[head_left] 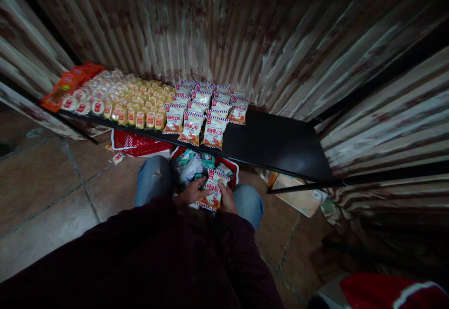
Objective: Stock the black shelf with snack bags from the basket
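Between my knees, my left hand (pixel 191 193) and my right hand (pixel 227 197) are closed on the two sides of a snack bag (pixel 212 195) with a striped top edge and red print. Beneath it stands a red basket (pixel 235 166) holding several green and white packets (pixel 191 166). Just beyond, rows of matching snack bags (pixel 214 132) stand upright on a black shelf (pixel 277 143). To their left are rows of small yellow wrapped cakes (pixel 140 118), then round white wrapped pastries (pixel 83 107).
Orange packages (pixel 72 84) lie at the shelf's far left end. A second red basket (pixel 140 144) sits under the shelf, with a loose wrapped pastry (pixel 117 158) on the tiled floor beside it. Flattened cardboard (pixel 298 199) lies under the right end. Pleated curtains (pixel 224 33) surround the shelf.
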